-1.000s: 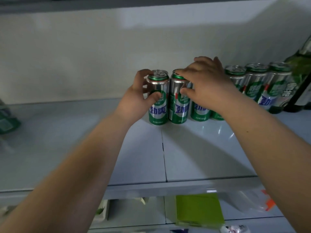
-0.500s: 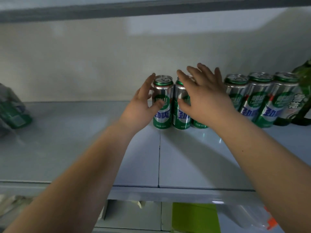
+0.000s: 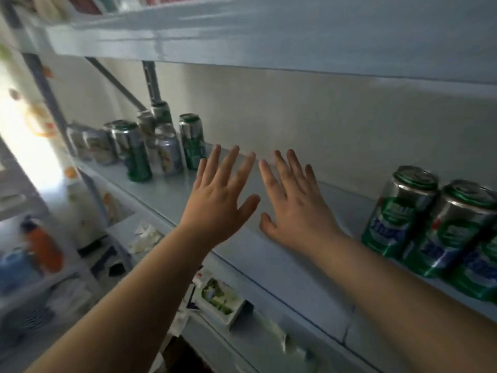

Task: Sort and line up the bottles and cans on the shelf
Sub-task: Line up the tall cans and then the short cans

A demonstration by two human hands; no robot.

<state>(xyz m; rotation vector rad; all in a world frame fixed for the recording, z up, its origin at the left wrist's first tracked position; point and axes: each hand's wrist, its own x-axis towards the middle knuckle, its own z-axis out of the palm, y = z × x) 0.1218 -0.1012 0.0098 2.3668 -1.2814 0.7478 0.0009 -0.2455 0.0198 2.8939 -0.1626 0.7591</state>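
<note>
While the view tilts along a pale blue shelf (image 3: pixel 172 195) that runs from 9 o'clock down toward 4 o'clock, a loose cluster of cans (image 3: pixel 150 146) stands at the far left end, near 10 o'clock. Some are green and silver, others paler and blurred; their labels cannot be read. One green can (image 3: pixel 135 153) stands forward of the group, and another (image 3: pixel 192 142) sits nearest the back wall.

At the centre, the left hand (image 3: pixel 217 208) is spread flat with fingers splayed, palm facing away, holding nothing. Just beside it, toward 3 o'clock, the right hand (image 3: pixel 295 208) is likewise spread wide and empty. Both hover above a bare stretch of shelf, well apart from either group of cans, thumbs nearly meeting.

At 4 o'clock, a tight row of green and silver cans (image 3: pixel 433 227) stands upright, touching one another, running out of view at the right edge.

Above, at 12 o'clock, another shelf board (image 3: pixel 269 39) spans the scene. Below, at 7 o'clock, blurred clutter includes an orange bottle (image 3: pixel 44 249)
</note>
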